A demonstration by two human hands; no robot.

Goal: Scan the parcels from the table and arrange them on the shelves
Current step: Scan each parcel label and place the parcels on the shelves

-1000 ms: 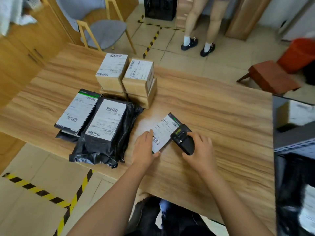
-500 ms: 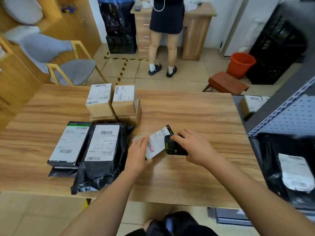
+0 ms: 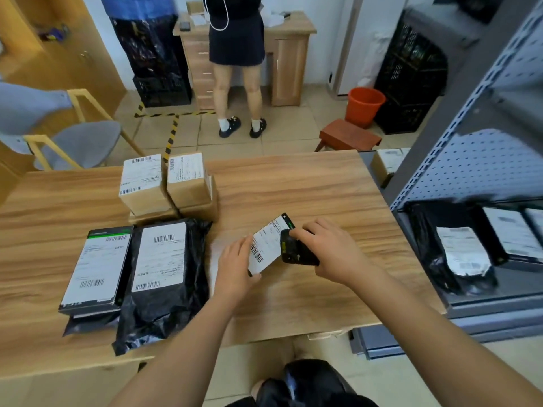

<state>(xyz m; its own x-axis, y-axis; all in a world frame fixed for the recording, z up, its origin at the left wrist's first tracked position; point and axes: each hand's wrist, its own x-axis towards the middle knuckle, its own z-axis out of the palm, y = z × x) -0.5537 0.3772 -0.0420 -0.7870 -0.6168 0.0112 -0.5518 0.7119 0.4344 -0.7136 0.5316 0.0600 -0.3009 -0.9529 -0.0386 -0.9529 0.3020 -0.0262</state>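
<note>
My left hand (image 3: 235, 267) grips the near corner of a small flat black parcel (image 3: 268, 245) with a white barcode label, tilted up off the wooden table (image 3: 308, 195). My right hand (image 3: 329, 249) is shut on a black handheld scanner (image 3: 295, 249), held against the parcel's right edge. On the table to the left lie a black poly bag parcel (image 3: 161, 274) and a black box parcel (image 3: 98, 268). Behind them stand stacked cardboard boxes (image 3: 167, 183). The grey metal shelves (image 3: 482, 160) at the right hold black labelled parcels (image 3: 461, 254).
A person (image 3: 238, 63) stands at a wooden desk (image 3: 289, 51) at the back. An orange bucket (image 3: 364, 104), a low brown stool (image 3: 349, 136) and black crates (image 3: 411, 74) sit between table and shelves. A grey chair (image 3: 85, 142) stands at the far left.
The view has lifted from the table toward the room and the shelves. My left hand has raised the small parcel's edge, and the scanner has stayed against it.
</note>
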